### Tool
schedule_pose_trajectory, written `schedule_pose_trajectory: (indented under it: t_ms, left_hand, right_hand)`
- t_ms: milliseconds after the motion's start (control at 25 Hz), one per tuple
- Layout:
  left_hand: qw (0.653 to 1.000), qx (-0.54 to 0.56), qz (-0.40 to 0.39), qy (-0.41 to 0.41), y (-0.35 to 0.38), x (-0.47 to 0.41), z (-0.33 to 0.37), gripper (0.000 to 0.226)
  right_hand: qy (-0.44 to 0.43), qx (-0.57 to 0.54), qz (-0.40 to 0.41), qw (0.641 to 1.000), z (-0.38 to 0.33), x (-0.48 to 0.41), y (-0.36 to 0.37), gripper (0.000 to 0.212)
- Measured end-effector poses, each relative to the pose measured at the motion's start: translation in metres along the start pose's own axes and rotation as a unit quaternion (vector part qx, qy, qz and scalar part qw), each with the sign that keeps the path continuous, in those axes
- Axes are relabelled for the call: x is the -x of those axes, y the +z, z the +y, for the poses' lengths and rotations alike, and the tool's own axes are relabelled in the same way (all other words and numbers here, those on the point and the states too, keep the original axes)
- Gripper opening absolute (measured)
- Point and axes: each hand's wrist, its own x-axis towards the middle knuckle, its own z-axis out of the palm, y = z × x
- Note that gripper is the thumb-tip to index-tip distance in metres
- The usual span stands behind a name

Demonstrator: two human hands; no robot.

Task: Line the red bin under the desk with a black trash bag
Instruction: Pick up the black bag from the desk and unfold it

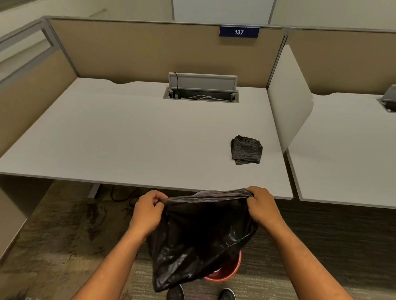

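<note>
A black trash bag (pixel 200 236) hangs unfolded in front of me, its top edge stretched between both hands. My left hand (pixel 148 210) pinches the bag's left corner and my right hand (pixel 263 206) grips the right corner. The red bin (pixel 230 270) stands on the carpet below, out in front of the desk edge; the hanging bag hides most of it, leaving only part of its right rim and inside in sight. The bag's lower end hangs over the bin and reaches down near my shoes.
The white desk (pixel 125 135) spans the view ahead, with a folded stack of black bags (pixel 246 150) at its right and an open cable tray (pixel 201 94) at the back. A white divider (pixel 287 101) separates a neighbouring desk. Cables lie on the carpet under the desk.
</note>
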Motion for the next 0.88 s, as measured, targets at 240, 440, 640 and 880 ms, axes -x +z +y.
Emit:
schedule_pose_trajectory:
  t_ms: [240,440,640,880]
  left_hand:
    - [0.973,0.022,0.121,0.196,0.002,0.013,0.02,0.02]
    - [0.942,0.019,0.217,0.256,-0.002,0.01,0.041,0.019]
    - [0.976,-0.129,0.072,0.159,0.001,0.007,0.032,0.019]
    - [0.985,-0.077,0.084,0.13,-0.005,0.011,0.038,0.015]
  right_hand:
    - [0.059,0.014,0.019,0.998,0.014,0.004,0.003,0.023]
    - [0.055,0.119,0.046,0.99,0.017,0.012,0.009,0.01]
    - [0.118,0.112,0.006,0.987,0.034,0.02,0.015,0.014]
    - [0.138,-0.036,0.098,0.985,0.032,0.024,0.011,0.031]
